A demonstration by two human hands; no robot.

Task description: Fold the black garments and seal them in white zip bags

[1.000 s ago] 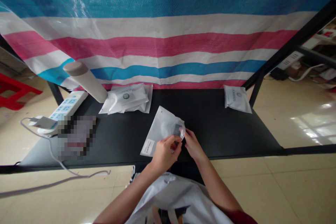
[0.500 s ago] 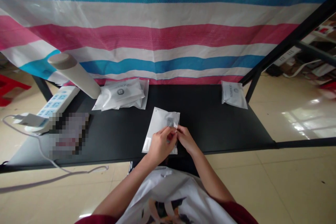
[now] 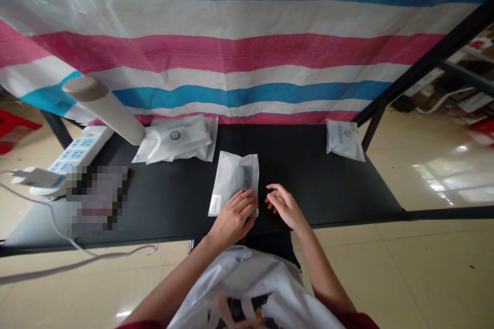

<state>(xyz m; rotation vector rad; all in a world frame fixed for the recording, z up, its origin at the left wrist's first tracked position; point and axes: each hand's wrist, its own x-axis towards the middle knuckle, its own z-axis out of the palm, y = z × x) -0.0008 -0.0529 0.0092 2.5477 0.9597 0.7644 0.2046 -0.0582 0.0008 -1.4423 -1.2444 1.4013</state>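
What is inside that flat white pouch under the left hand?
Through the white pouch a dark, grey-patterned patch shows near its right edge. What it is cannot be told; the left hand covers the near corner.

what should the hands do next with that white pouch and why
Probably slide the white pouch off toward the single pouch at the far right. It lies flat on the black table, the left hand rests fingers on its near edge and the right hand hovers open beside it, touching nothing. A pile of pouches sits at the back left.
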